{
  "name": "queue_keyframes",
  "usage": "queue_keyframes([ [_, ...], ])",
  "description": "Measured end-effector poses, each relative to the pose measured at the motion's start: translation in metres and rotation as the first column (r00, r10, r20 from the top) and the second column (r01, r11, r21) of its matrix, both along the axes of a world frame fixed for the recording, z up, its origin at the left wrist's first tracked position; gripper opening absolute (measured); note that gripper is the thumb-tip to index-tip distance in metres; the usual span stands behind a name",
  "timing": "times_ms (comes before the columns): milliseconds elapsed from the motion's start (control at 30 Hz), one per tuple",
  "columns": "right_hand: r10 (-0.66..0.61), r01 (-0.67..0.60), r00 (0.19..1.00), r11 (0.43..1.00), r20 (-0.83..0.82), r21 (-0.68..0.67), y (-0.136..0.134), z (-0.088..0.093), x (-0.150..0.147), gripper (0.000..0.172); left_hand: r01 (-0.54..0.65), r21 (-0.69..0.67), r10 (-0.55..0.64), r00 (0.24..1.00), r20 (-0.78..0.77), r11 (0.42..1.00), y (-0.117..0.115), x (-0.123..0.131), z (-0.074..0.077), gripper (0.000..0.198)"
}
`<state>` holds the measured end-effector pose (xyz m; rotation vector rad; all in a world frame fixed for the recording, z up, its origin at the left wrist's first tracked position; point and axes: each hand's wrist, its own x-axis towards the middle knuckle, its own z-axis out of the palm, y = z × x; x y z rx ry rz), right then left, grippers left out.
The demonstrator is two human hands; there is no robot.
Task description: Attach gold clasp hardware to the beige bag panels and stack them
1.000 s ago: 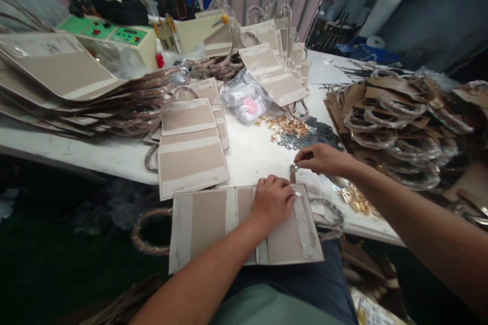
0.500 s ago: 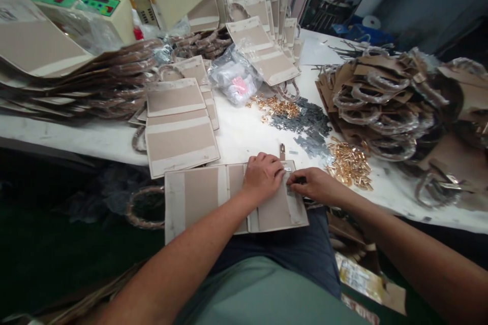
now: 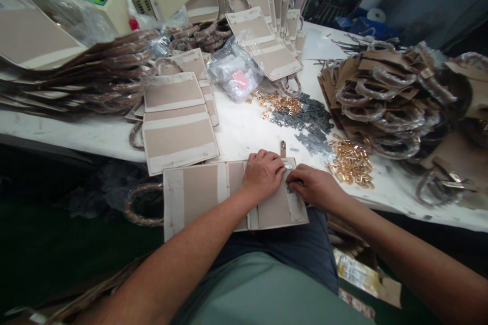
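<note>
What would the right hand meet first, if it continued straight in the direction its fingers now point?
Probably the left hand, which rests on the beige panel just ahead of the right hand, though depth is unclear.

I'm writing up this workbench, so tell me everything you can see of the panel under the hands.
The panel is a wide beige rectangle with paler strips across it, looking like stiff board or leather. It lies opened out, its near side over the person's lap. A handle, apparently wrapped in film, loops beyond its left end. The left hand rests on its right half; the right hand is at its right end. Its underside is hidden.
</note>
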<state>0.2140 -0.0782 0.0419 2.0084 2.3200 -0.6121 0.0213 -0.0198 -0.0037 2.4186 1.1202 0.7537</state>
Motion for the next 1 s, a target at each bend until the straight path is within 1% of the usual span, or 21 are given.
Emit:
queue_keyframes([
  [100, -0.037, 0.038, 0.997, 0.999, -0.065, 0.011, 0.000, -0.003, 0.003, 0.006, 0.004, -0.007, -0.004, 1.000, -0.001, 1.000, 0.000, -0.001, 0.001, 0.013],
  [167, -0.064, 0.065, 0.984, 0.998, -0.165, -0.001, 0.001, 0.001, 0.006, 0.007, 0.000, -0.011, 0.000, 1.000, -0.001, 1.000, 0.000, -0.001, 0.001, 0.013],
  [200, -0.088, 0.089, 0.971, 0.996, -0.222, -0.004, 0.002, 0.006, 0.008, 0.010, -0.002, -0.012, 0.002, 1.000, 0.001, 1.000, 0.000, -0.001, 0.001, 0.013],
  [267, -0.166, 0.189, 0.926, 0.981, -0.339, 0.036, 0.005, 0.020, 0.011, 0.019, -0.004, -0.013, 0.004, 1.000, 0.006, 1.000, 0.000, -0.001, 0.001, 0.012],
  [300, -0.209, 0.261, 0.890, 0.962, -0.406, 0.077, 0.006, 0.029, 0.011, 0.024, -0.003, -0.015, 0.003, 1.000, 0.009, 1.000, 0.000, -0.001, 0.001, 0.012],
  [333, -0.240, 0.342, 0.838, 0.931, -0.491, 0.128, 0.009, 0.038, 0.011, 0.029, -0.001, -0.016, 0.001, 1.000, 0.011, 1.000, 0.000, -0.001, 0.001, 0.012],
  [367, -0.246, 0.426, 0.762, 0.887, -0.599, 0.179, 0.012, 0.046, 0.010, 0.034, 0.000, -0.017, 0.001, 1.000, 0.012, 1.000, 0.001, -0.001, 0.001, 0.011],
  [400, -0.214, 0.506, 0.657, 0.836, -0.723, 0.213, 0.017, 0.051, 0.008, 0.037, 0.000, -0.019, 0.000, 1.000, 0.011, 1.000, 0.001, -0.001, 0.001, 0.011],
  [433, -0.145, 0.576, 0.522, 0.786, -0.840, 0.223, 0.022, 0.055, 0.005, 0.040, -0.001, -0.021, 0.001, 1.000, 0.010, 1.000, 0.001, 0.000, 0.002, 0.011],
  [467, -0.055, 0.629, 0.371, 0.749, -0.927, 0.208, 0.029, 0.055, 0.001, 0.044, -0.002, -0.025, 0.002, 1.000, 0.009, 1.000, 0.002, 0.000, 0.002, 0.011],
  [500, 0.032, 0.666, 0.225, 0.724, -0.974, 0.178, 0.036, 0.053, -0.002, 0.047, -0.004, -0.029, 0.004, 1.000, 0.007, 1.000, 0.002, 0.001, 0.002, 0.011],
  [533, 0.097, 0.690, 0.103, 0.710, -0.990, 0.141, 0.044, 0.049, -0.006, 0.048, -0.005, -0.033, 0.005, 1.000, 0.006, 0.999, 0.002, 0.001, 0.002, 0.011],
  [567, 0.129, 0.705, 0.014, 0.702, -0.992, 0.101, 0.051, 0.043, -0.009, 0.049, -0.006, -0.036, 0.006, 1.000, 0.006, 0.999, 0.002, 0.001, 0.001, 0.012],
  [600, 0.137, 0.717, -0.049, 0.695, -0.989, 0.061, 0.058, 0.036, -0.011, 0.049, -0.007, -0.038, 0.007, 1.000, 0.005, 0.999, 0.002, 0.002, 0.001, 0.012],
  [667, 0.124, 0.739, -0.126, 0.674, -0.984, -0.010, 0.067, 0.024, -0.013, 0.049, -0.008, -0.039, 0.008, 1.000, 0.000, 0.999, 0.003, 0.002, 0.001, 0.013],
  [733, 0.118, 0.760, -0.163, 0.648, -0.980, -0.048, 0.070, 0.015, -0.013, 0.048, -0.003, -0.039, 0.003, 1.000, -0.008, 0.999, 0.004, 0.002, 0.000, 0.012],
  [767, 0.121, 0.767, -0.164, 0.640, -0.979, -0.049, 0.070, 0.012, -0.012, 0.049, 0.000, -0.038, 0.000, 1.000, -0.010, 0.999, 0.004, 0.003, 0.000, 0.013],
  [833, 0.134, 0.768, -0.129, 0.641, -0.983, -0.013, 0.067, 0.009, -0.014, 0.049, 0.006, -0.038, -0.007, 1.000, -0.011, 0.999, 0.005, 0.003, 0.001, 0.013],
  [900, 0.160, 0.749, -0.044, 0.658, -0.986, 0.074, 0.063, 0.009, -0.020, 0.049, 0.011, -0.043, -0.012, 1.000, -0.009, 0.999, 0.006, 0.004, 0.001, 0.013],
  [933, 0.173, 0.733, 0.015, 0.668, -0.985, 0.129, 0.061, 0.009, -0.024, 0.049, 0.010, -0.047, -0.010, 1.000, -0.009, 0.999, 0.006, 0.005, 0.002, 0.013],
  [1000, 0.185, 0.679, 0.166, 0.690, -0.969, 0.249, 0.058, 0.009, -0.033, 0.049, 0.003, -0.059, -0.004, 1.000, -0.011, 0.998, 0.007, 0.005, 0.003, 0.013],
])
